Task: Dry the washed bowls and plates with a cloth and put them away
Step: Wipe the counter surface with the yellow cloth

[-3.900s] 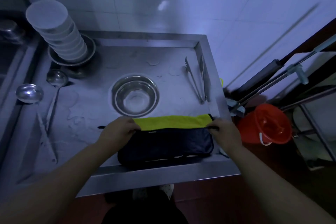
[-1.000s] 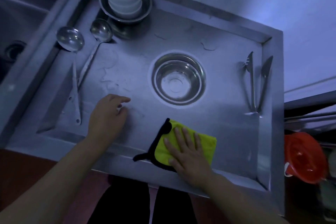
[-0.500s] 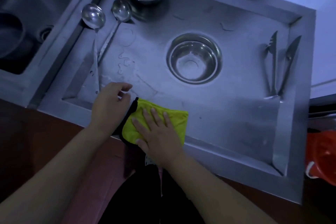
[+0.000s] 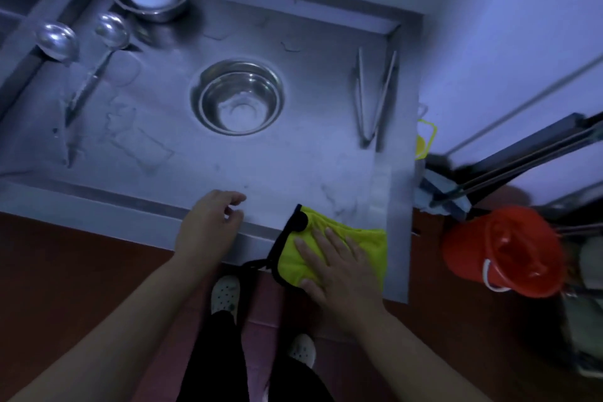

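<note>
Right hand (image 4: 339, 266) flat on cloth (image 4: 329, 243); left hand (image 4: 208, 225) loosely curled.

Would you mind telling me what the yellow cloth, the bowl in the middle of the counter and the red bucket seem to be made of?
Yellow cloth: soft fabric, probably microfibre; matte, wrinkled, dark-edged, flattened under the right hand.
Bowl: looks like stainless steel; shiny, with ringed reflections.
Red bucket: likely plastic; uniform colour, smooth gloss.

Bare forearms (image 4: 137, 313) with no sleeves in view, bare hands (image 4: 208, 228) without rings or gloves, black trousers (image 4: 222, 365), pale perforated clog shoes (image 4: 225, 294).
</note>
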Motion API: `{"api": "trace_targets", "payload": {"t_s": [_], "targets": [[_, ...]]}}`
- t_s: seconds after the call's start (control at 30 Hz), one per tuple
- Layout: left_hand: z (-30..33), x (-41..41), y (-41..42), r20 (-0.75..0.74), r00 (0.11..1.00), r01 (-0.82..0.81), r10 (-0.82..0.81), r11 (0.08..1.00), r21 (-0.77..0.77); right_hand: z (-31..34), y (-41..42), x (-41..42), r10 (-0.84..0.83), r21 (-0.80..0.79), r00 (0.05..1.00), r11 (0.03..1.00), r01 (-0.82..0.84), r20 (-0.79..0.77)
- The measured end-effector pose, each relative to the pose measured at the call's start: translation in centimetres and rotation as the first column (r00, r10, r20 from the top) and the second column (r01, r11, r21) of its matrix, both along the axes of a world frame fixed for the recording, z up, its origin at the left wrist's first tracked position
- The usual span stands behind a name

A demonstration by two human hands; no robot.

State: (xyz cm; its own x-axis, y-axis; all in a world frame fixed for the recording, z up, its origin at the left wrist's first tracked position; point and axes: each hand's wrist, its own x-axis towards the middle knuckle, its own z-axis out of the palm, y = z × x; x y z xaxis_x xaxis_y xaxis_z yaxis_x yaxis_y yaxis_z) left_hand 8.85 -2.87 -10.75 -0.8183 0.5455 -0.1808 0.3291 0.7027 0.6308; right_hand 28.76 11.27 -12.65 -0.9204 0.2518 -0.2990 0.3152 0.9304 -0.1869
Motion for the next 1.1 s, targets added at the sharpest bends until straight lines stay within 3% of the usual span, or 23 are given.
{"api": "trace_targets", "payload": {"t_s": [0.23, 0.33, 0.5, 0.67, 0.9, 1.1], "targets": [[0.6, 2.5, 3.8, -0.033, 0.995, 0.089, -0.089, 0.996, -0.009, 1.4, 3.4, 2.4, -0.045, 0.019, 0.997, 0.999, 0.043, 0.066], [0.0, 1.0, 5.6, -0.054, 0.993, 0.096, -0.101, 0.991, -0.09, 0.2, 5.0, -0.9, -0.037, 0.036, 0.998, 0.999, 0.035, 0.059], [-2.0, -4.3, 9.7, -0.221, 0.95, 0.181, -0.222, 0.964, -0.193, -2.5, 8.7, -8.6, -0.047, 0.09, 0.999, 0.995, 0.047, 0.007], [-3.9, -10.4, 13.6, -0.31, 0.929, 0.139, -0.204, 0.966, -0.218, -4.3, 13.2, -15.1, -0.047, 0.135, 0.995, 0.989, 0.058, -0.085], [-5.4, -14.8, 15.7, -0.229, 0.931, 0.21, -0.285, 0.929, -0.304, -4.8, 17.8, -24.2, -0.161, 0.185, 0.978, 0.965, 0.183, -0.131], [-6.1, -15.6, 15.9, -0.212, 0.941, 0.181, -0.262, 0.923, -0.338, -4.7, 20.4, -29.4, -0.21, 0.187, 0.97, 0.955, 0.23, -0.121]]}}
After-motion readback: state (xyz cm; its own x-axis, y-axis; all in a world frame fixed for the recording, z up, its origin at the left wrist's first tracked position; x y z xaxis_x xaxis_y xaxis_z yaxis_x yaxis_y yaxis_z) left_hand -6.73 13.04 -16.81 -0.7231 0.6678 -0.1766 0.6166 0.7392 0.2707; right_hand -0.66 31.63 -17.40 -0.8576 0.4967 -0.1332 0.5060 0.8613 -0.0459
